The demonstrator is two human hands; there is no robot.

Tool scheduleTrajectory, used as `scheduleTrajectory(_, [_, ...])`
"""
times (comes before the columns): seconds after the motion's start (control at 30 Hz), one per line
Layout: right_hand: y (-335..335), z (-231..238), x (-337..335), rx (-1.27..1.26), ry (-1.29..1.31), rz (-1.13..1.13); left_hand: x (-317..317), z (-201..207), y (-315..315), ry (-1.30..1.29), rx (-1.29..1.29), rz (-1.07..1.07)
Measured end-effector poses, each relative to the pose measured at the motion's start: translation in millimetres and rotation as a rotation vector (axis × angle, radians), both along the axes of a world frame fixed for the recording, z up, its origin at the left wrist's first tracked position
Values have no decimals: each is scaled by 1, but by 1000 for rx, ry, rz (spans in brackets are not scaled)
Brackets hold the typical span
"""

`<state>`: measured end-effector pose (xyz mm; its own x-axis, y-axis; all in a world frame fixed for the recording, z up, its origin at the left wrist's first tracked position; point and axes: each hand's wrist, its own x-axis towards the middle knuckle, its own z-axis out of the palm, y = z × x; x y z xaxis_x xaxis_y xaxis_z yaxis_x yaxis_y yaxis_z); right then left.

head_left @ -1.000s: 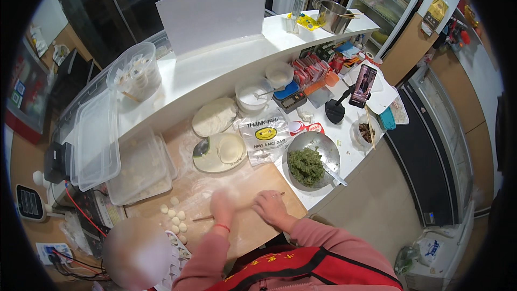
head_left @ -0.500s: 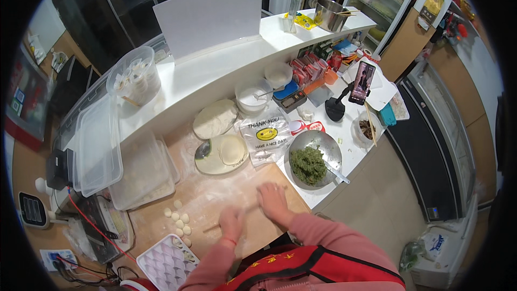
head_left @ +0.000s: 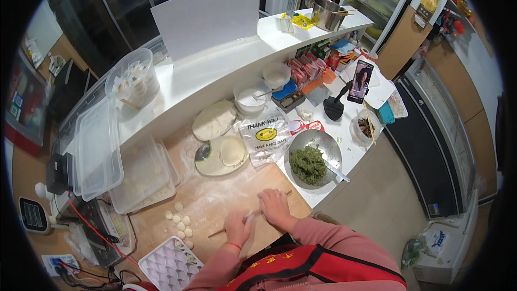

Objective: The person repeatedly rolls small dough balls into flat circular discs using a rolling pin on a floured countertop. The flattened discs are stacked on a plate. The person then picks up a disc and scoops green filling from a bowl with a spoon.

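A thin wooden rolling pin [head_left: 217, 232] lies aslant on the floured wooden board [head_left: 215, 199], its far end sticking out past my right hand. My left hand [head_left: 237, 227] grips the near-left part of the pin, fingers bent over it. Around its right part, my right hand [head_left: 274, 205] is closed in the same way. Between the hands a small pale patch, perhaps dough, shows by the pin; its shape is hard to make out. Several small dough pieces [head_left: 181, 226] lie left of my left hand. Beside them a white tray [head_left: 145, 261] holds rows of filled dumplings.
A metal bowl of green filling [head_left: 308, 165] with a spoon stands right of the board. Beyond the board are two flour-dusted dough plates [head_left: 214, 120], a plastic bag [head_left: 265, 137] and a white bowl [head_left: 250, 97]. Plastic boxes [head_left: 141, 178] stand left; a phone on a stand [head_left: 360, 82] stands right.
My hands have shifted slightly along the pin, and the left hand, blurred before, is now sharper. More of the pin's right end shows. The view has tilted a little.
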<state>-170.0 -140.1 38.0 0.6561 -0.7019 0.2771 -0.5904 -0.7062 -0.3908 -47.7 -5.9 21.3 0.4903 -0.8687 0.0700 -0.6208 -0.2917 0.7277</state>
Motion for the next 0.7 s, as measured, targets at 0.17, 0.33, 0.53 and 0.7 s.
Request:
scheduleTrajectory(0.17, [-10,-4,12,88,-29,-129,5,-3,-10,-179,-99,92])
scheduleTrajectory(0.33, [-3,-5,3,164,103,-27,1,-6,-3,-57,-76,37])
scheduleTrajectory(0.53, [-8,-9,10,24,-103,-86,5,-7,-8,-255,-55,0])
scheduleTrajectory(0.7, [-6,-4,5,133,9,-71,2,-3,-7,-66,-23,56])
